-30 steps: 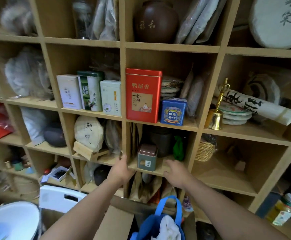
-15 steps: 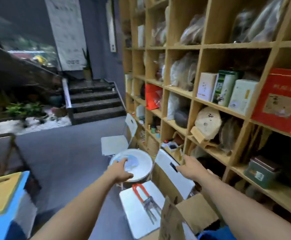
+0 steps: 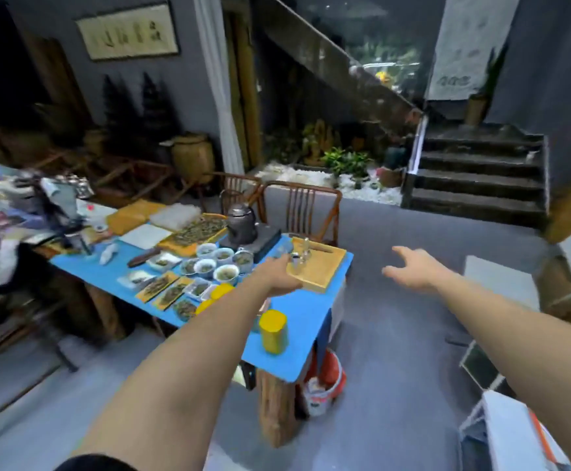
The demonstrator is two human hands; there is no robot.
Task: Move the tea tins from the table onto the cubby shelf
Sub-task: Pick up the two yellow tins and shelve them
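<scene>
Floor (image 3: 396,334): grey, fills the lower and right middle of the frame.
Staircase (image 3: 477,178): dark steps at the upper right.
Worktop (image 3: 297,338): blue top on wooden legs, running from the left middle of the frame to its centre, crowded with tea ware.
Chair (image 3: 302,209): wooden, slat-backed, at the far edge of the worktop, just above centre.
Left hand (image 3: 277,277): at the centre of the frame, over the worktop, overlapping the near corner of the wooden tray; its fingers point away and are hidden by the back of the hand and blur, so I cannot tell how they lie.
Right hand (image 3: 410,268): right of centre, over the floor and clear of the worktop, fingers spread and holding nothing.
Wooden tray (image 3: 318,266): pale, at the right end of the worktop, with small glass pieces on it.
Kettle (image 3: 241,224): dark metal, on a black base just left of the tray.
Tea tin (image 3: 273,331): yellow, upright, near the lower right corner of the worktop, right of the left forearm, apart from both hands.
More yellow tins (image 3: 221,290): partly hidden behind the left forearm; count unclear.
Bowls (image 3: 226,271): small, white, holding leaves, clustered left of the left hand.
</scene>
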